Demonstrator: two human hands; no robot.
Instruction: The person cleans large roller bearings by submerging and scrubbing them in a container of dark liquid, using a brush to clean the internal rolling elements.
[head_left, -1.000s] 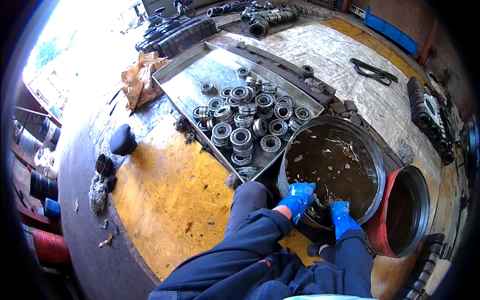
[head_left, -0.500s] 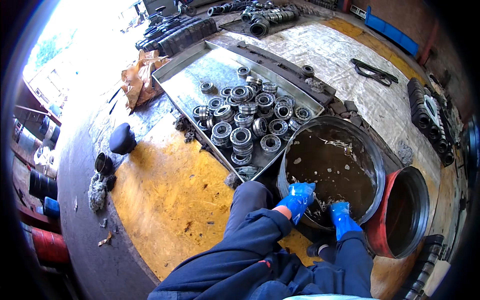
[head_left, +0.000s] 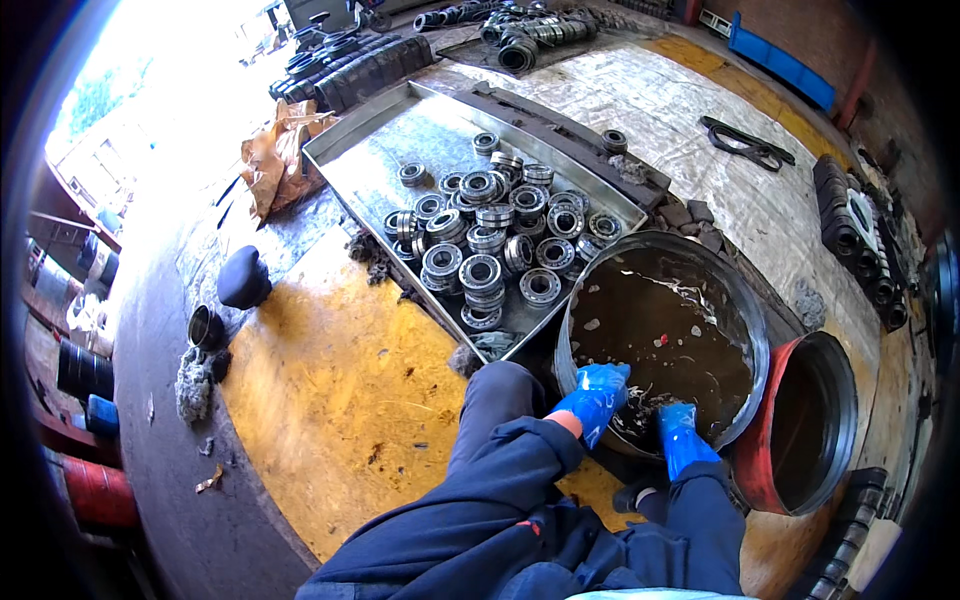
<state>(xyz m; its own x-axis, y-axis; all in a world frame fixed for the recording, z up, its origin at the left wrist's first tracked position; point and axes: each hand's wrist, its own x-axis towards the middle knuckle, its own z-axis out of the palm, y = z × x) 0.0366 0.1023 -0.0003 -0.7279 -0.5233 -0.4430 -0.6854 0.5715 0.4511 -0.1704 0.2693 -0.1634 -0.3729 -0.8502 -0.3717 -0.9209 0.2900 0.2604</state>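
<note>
Both my hands wear wet blue rubber gloves and work at the near side of a round metal drum (head_left: 664, 243) of dark brown liquid (head_left: 655, 345). My left hand (head_left: 597, 396) is closed in a fist over the drum's near left rim; whatever it holds is hidden. Fingers down, my right hand (head_left: 681, 436) dips into the liquid, so its fingertips are out of sight. Pale froth floats between the hands. Left of the drum, a shallow metal tray (head_left: 370, 130) bears a heap of steel roller bearings (head_left: 485, 240), some stacked.
Against the drum's right side stands a red drum (head_left: 765, 440) with dark liquid. A single bearing (head_left: 614, 141) rests on a dark beam behind the tray. A dark padded stool (head_left: 245, 278) and grey rags (head_left: 194, 385) are at left. Bearing rows (head_left: 850, 240) lie at right.
Froth and floating bits have shifted on the liquid, and a small red speck now shows. My right hand has moved very slightly left; my left hand stays nearly still.
</note>
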